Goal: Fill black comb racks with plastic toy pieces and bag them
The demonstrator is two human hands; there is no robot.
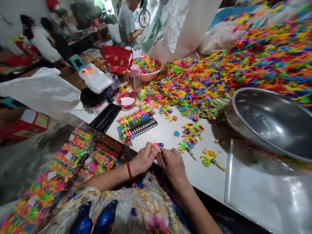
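At the table's near edge my left hand (145,158) is closed on a small colourful plastic toy (159,145), with pink and dark blue parts showing. My right hand (172,161) meets it there, its fingers pinched at the same toy; what they grip exactly is hidden. Just beyond the hands, a black rack (146,126) carries rows of bright plastic toys (134,118). To the right of my hands lie loose toys (188,138) and a small cluster with a clear tube (216,164).
A huge heap of coloured toys (207,81) covers the back right. A metal basin (273,120) stands at right. Behind the rack are a second black rack (105,117), a red basket (126,100) and a pink-lidded flask (135,78). Packed toys (56,169) lie at left. Several people work behind.
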